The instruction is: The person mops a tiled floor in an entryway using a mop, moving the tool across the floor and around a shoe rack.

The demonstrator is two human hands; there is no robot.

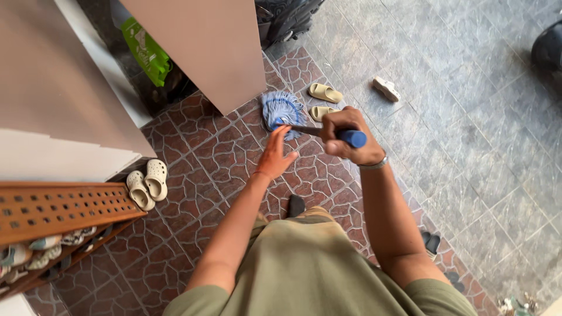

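The right hand (345, 136) wraps its fingers tight round the mop handle (328, 134) near its blue end; the left hand (275, 155) lies against the shaft lower down with fingers straight and loose, not curled round it. The blue string mop head (281, 108) rests on the red-brown patterned floor tiles (205, 146), just at the corner of a beige cabinet (205, 41). A firmer left grip would probably steady each stroke. Two tan slides (324, 99) lie just beside the mop head, in the way; white clogs (147, 181) sit near the wooden shoe rack (58, 208).
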